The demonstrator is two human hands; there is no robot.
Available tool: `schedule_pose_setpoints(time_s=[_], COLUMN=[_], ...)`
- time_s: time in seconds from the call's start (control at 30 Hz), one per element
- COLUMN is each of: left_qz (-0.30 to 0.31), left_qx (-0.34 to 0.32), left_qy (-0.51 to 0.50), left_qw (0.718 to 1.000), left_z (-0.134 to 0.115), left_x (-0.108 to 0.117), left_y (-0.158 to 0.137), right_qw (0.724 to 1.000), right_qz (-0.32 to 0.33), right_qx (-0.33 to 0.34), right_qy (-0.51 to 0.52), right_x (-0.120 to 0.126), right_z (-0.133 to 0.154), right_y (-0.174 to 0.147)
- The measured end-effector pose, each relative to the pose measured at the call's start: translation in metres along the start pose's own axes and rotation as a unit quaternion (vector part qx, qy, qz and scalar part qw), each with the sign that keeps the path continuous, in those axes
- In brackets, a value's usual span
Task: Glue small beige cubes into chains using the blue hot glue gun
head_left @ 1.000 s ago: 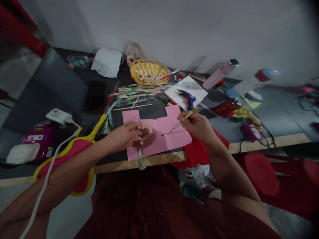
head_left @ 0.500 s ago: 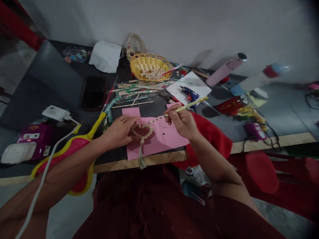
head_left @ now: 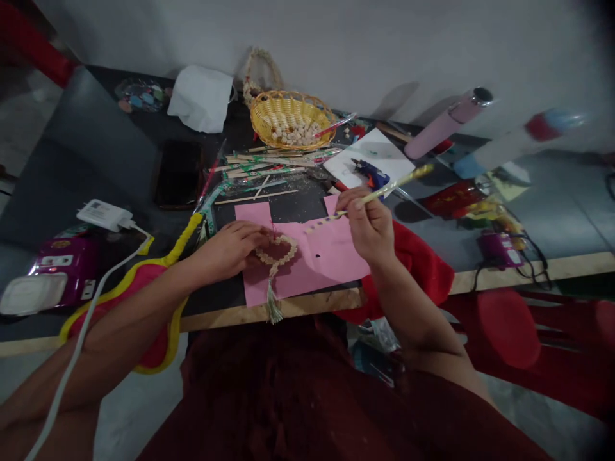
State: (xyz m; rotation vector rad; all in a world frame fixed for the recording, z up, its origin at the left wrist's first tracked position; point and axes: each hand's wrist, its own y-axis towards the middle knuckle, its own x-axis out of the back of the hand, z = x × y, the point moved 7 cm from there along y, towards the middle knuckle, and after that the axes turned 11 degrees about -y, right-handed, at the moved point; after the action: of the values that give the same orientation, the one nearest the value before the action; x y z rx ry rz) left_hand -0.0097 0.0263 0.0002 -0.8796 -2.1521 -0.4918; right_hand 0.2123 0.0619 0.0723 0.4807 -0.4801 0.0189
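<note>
My left hand [head_left: 235,248] has its fingers closed on the left edge of a heart-shaped beaded ornament [head_left: 284,255], made of small cream pieces with a pale tassel [head_left: 273,306] below. The ornament is over a sheet of pink paper [head_left: 327,269] at the table's front edge. A thin yellow stick [head_left: 401,181], dark-striped along its lower part, is pinched in my right hand [head_left: 369,224]. Its lower tip points left over the paper, a short gap from the ornament; whether it is a pen or a brush, I cannot tell.
Behind the paper lie several thin wooden sticks [head_left: 254,168] and a yellow wicker basket [head_left: 294,109] of small pale pieces. A blue glue gun [head_left: 372,174] rests on white paper. A phone [head_left: 179,174] is left; a pink bottle [head_left: 446,125] stands right. A white cable [head_left: 91,314] crosses my left forearm.
My right hand has moved right with the yellow stick, and its tip has drawn away from the ornament's right side. The left hand keeps hold of the ornament. The camera view has shifted slightly.
</note>
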Motion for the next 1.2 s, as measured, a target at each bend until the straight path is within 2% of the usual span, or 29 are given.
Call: schedule_pose_setpoints(time_s=[0.07,0.17,0.27,0.33,0.47,0.6,0.7,0.9,1.07,1.2], left_qz=[-0.009,-0.055,-0.12,-0.131,-0.111,-0.067,-0.032,-0.043,-0.051,-0.058], left_qx=[-0.019,-0.036,-0.004,0.031,0.094,0.059,0.061,0.09,0.089,0.065], left_qy=[-0.05,-0.131,-0.21,-0.231,-0.139,-0.035,0.016,0.07,0.06,-0.002], left_qw=[0.999,0.989,0.97,0.964,0.98,0.995,0.998,0.993,0.993,0.996], left_z=[-0.007,-0.019,-0.021,-0.02,-0.019,-0.026,-0.021,-0.021,-0.025,-0.019], left_x=[0.006,0.021,0.036,0.037,0.029,0.011,-0.003,-0.014,-0.02,-0.004], left_y=[0.001,-0.001,-0.004,-0.004,0.008,0.025,0.027,0.022,0.027,0.021], right_qw=[0.999,0.996,0.981,0.976,0.972,0.965,0.958,0.953,0.954,0.956], right_qz=[-0.018,0.067,0.15,0.177,0.219,0.238,0.254,0.266,0.266,0.265], right_qx=[0.025,0.03,0.051,0.052,0.001,-0.042,-0.061,-0.08,-0.085,-0.09], right_qy=[-0.015,-0.049,-0.114,-0.118,-0.087,-0.099,-0.117,-0.123,-0.108,-0.083], right_x=[0.007,-0.001,-0.014,-0.018,-0.024,-0.026,-0.026,-0.023,-0.022,-0.021], right_z=[0.011,0.025,0.034,0.033,0.014,-0.004,-0.013,-0.02,-0.018,-0.017], right_y=[-0.001,-0.005,-0.013,-0.017,-0.024,-0.027,-0.029,-0.034,-0.033,-0.031])
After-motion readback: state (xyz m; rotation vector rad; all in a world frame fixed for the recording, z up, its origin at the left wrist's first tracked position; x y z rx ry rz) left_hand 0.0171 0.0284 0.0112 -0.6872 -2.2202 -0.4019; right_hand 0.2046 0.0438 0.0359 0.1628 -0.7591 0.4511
